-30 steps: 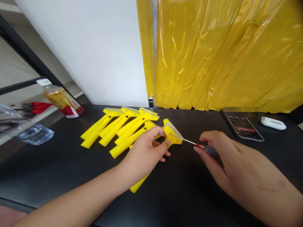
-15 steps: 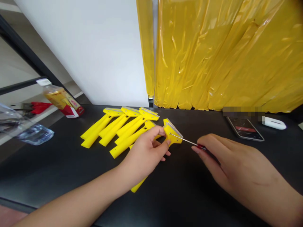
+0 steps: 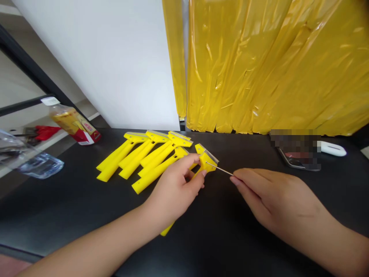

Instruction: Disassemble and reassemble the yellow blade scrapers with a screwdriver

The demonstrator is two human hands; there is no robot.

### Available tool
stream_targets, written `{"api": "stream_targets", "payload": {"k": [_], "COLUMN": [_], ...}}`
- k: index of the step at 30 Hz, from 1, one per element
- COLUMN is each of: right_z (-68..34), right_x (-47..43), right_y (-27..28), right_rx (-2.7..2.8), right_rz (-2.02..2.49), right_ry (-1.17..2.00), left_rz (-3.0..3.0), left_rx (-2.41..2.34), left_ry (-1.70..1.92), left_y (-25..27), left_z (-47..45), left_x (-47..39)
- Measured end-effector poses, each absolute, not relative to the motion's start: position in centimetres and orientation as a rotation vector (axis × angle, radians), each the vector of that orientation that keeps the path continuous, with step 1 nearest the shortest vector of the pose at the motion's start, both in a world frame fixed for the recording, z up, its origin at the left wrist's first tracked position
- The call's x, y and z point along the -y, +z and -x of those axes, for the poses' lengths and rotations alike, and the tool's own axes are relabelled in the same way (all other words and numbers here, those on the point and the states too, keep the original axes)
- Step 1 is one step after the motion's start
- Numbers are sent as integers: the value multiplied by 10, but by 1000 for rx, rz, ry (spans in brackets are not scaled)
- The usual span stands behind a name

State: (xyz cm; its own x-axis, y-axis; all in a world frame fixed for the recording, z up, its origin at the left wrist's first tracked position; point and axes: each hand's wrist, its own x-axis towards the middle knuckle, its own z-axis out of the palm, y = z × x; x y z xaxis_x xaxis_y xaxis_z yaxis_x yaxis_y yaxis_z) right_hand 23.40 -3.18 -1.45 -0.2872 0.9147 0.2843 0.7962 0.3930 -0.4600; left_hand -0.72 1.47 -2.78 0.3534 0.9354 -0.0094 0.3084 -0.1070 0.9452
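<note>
My left hand [image 3: 180, 182] is closed around a yellow scraper [image 3: 205, 159], its head tilted up and its handle end showing below my wrist. My right hand [image 3: 268, 196] grips a screwdriver [image 3: 220, 169]; the thin metal shaft points left, and its tip meets a screw on the scraper head. The screwdriver's handle is hidden in my fingers. Left of my hands, several more yellow scrapers [image 3: 135, 156] lie side by side on the black table [image 3: 219, 238], handles toward the lower left. The nearest one is partly covered by my left hand.
A drink bottle [image 3: 75, 123] and a clear plastic bottle [image 3: 40, 163] are at the left. A phone [image 3: 300, 166], partly blurred out, and a white device [image 3: 333, 149] lie at the back right. Yellow plastic sheeting [image 3: 259, 69] and a white panel [image 3: 115, 65] stand behind the table.
My right hand has shifted slightly left and its fingers sit nearer the scraper, with less of the screwdriver showing. The scraper head has turned a little. The whole view has drifted slightly.
</note>
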Motion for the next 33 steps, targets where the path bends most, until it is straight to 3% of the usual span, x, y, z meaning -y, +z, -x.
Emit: {"api": "stream_targets", "payload": {"k": [6, 9, 12, 14, 19, 22, 24, 30, 33], "right_z": [-225, -224, -225, -226, -230, -230, -228, -221, -222], "right_x": [33, 32, 31, 30, 32, 35, 38, 35, 31], "right_y": [-7, -3, -4, -7, -17, -17, -15, -11, -10], "right_rx": [1213, 876, 950, 1253, 2177, 2308, 2271, 1625, 1524], "right_rz": [1407, 1181, 1186, 1329, 1375, 1238, 1277, 1499, 1494], "right_ry": [1659, 1946, 1915, 1655, 223, -156, 5, 1209, 1330], "left_rz": [-1680, -1690, -1672, -1647, -1627, -1622, -1614, -1606, -1558], "left_rx": [-1114, -1111, -1133, -1150, -1149, -1136, -1135, -1155, -1146], "left_ry": [854, 873, 893, 896, 838, 855, 886, 909, 890], "left_y": [-25, -23, -22, -21, -22, -22, -22, -24, -25], "left_z": [6, 6, 6, 5, 3, 3, 2, 1, 0], "left_x": [-14, -13, -13, -12, -9, -6, -3, 0, -2]}}
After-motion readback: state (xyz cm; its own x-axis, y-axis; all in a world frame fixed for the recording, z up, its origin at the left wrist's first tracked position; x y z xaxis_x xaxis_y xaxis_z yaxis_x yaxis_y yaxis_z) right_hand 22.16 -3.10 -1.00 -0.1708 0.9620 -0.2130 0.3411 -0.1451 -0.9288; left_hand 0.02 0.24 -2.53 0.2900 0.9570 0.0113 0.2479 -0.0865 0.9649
